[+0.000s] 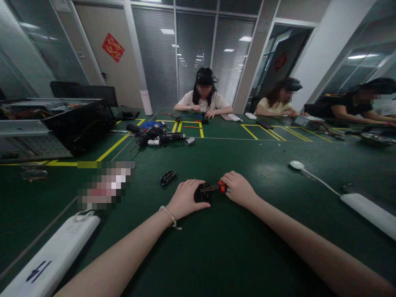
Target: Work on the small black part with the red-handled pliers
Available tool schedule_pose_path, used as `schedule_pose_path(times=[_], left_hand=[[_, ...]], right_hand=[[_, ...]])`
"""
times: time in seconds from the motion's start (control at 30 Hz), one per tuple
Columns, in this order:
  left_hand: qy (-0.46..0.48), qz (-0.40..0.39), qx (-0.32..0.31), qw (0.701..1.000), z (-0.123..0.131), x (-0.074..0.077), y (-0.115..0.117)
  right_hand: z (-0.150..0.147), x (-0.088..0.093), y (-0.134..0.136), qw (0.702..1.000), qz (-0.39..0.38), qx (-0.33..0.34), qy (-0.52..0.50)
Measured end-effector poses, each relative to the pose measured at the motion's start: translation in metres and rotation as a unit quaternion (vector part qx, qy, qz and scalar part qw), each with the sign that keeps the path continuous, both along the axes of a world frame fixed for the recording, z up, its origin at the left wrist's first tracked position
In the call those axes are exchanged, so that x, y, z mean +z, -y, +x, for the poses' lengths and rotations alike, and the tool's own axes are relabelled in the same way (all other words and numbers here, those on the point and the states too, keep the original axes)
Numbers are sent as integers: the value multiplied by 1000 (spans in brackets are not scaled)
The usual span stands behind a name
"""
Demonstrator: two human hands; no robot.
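My left hand [185, 198] lies curled over a small black object [202, 194] on the green table [216, 247], holding it down. My right hand [238, 189] is closed around the red handles of a pair of pliers [216, 188], whose dark jaws point left onto the black object. A beaded bracelet [168, 215] is on my left wrist. A loose black part [167, 177] lies just left of my left hand.
A white power strip [52, 258] lies at the near left and another white strip [368, 212] with its cable at the right. A heap of black tools [154, 135] and an open computer case [77, 121] sit further back. Three people work at the table's far side.
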State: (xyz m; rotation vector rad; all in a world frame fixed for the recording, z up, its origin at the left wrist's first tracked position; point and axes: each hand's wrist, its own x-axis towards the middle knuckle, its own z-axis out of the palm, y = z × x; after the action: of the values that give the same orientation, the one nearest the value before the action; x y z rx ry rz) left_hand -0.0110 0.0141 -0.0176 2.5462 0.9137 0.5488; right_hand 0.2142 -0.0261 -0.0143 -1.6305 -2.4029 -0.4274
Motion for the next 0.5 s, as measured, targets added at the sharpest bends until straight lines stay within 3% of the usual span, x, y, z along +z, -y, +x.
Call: schedule_pose_path(times=[0.5], left_hand=[[-11, 3, -3, 1000, 1, 1, 0]], right_hand=[[3, -3, -2, 1000, -19, 5, -17]])
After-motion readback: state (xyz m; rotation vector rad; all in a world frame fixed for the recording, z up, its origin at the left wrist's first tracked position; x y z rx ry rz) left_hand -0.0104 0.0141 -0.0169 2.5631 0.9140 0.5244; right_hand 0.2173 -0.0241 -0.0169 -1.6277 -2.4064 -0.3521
